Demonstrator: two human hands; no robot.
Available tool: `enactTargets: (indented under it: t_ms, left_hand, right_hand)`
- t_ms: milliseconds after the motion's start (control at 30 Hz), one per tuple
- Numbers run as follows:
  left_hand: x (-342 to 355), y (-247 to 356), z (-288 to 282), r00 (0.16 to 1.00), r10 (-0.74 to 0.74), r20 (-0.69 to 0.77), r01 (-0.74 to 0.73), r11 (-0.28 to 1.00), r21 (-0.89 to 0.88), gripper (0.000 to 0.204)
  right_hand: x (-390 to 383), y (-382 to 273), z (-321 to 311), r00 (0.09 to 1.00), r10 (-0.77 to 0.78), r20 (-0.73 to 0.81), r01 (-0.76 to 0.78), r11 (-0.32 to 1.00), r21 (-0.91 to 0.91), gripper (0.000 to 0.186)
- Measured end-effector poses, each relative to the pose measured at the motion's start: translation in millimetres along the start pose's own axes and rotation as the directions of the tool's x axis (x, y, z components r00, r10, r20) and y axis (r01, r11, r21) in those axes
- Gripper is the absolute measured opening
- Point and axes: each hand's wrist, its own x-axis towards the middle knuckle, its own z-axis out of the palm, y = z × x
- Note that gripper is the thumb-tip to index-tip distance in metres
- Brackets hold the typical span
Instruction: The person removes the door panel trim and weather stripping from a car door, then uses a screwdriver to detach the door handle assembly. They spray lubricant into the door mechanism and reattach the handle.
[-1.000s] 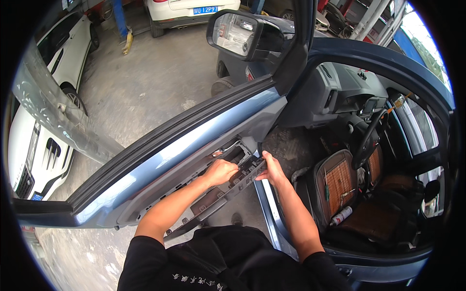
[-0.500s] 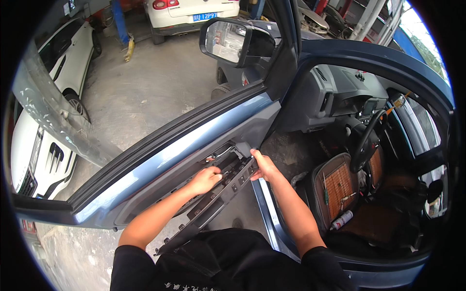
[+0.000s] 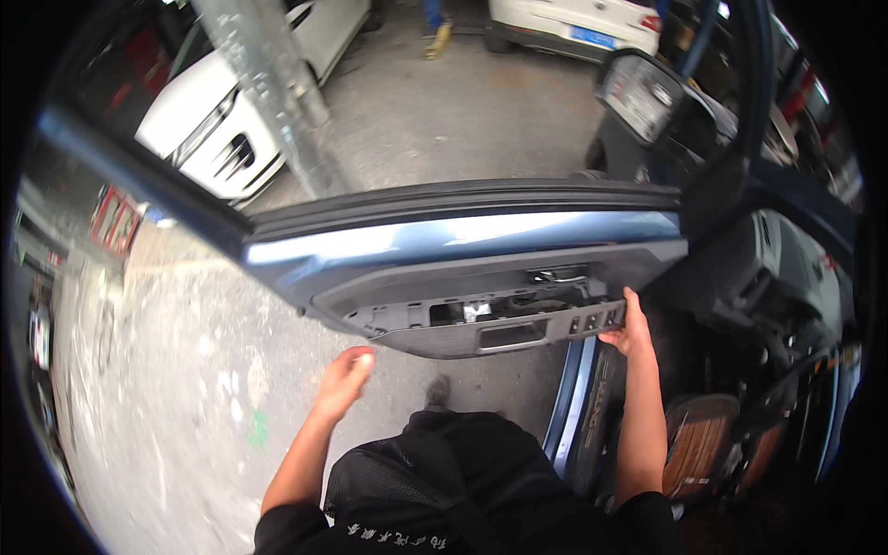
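A dark grey door trim panel (image 3: pixel 444 340) with a pull recess and a row of window switches (image 3: pixel 592 322) lies along the inside of the blue car door (image 3: pixel 462 231). My right hand (image 3: pixel 634 328) grips its right end beside the switches, thumb on top and fingers underneath. Just off the panel's left end is my left hand (image 3: pixel 347 377), empty, its fingers loosely bent and a little apart from the thumb. Behind the panel's upper edge the door card opening (image 3: pixel 476 310) shows clips and dark inner parts. A shiny inner door handle (image 3: pixel 560 276) sits above it.
The door's mirror (image 3: pixel 643 97) stands out at upper right. Right of me are the door sill (image 3: pixel 573 398) and a seat with a brown slatted cover (image 3: pixel 698 439). Past the door stand a metal post (image 3: pixel 268 83), a white car (image 3: pixel 217 129) and another white vehicle (image 3: pixel 573 23).
My view has swung left. The trim panel now lies closer along the door; before, it slanted out toward me. My left hand has moved from the opening to the panel's left end.
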Motion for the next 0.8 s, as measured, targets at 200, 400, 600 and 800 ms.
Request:
enactTargets:
  t_ms: [200,400,600,800]
  left_hand:
    - [19,-23,34,0.917,-0.012,0.398,0.126,0.957,-0.262,0.042]
    - [10,-35,34,0.939,-0.04,0.341,0.136,0.956,-0.261,0.041]
    - [11,-52,40,0.954,-0.085,0.289,0.184,0.925,-0.333,0.03]
    - [23,-83,40,0.904,-0.183,0.385,0.362,0.807,-0.466,0.016]
  right_hand:
    - [1,4,-7,0.985,-0.126,0.118,0.122,0.992,0.045,0.072]
    - [-11,41,-7,0.967,-0.17,0.193,0.131,0.971,0.2,0.063]
    - [6,86,-24,0.963,-0.209,0.17,0.147,0.936,0.32,0.054]
    - [-6,74,2,0.967,-0.243,0.073,0.206,0.919,0.337,0.065]
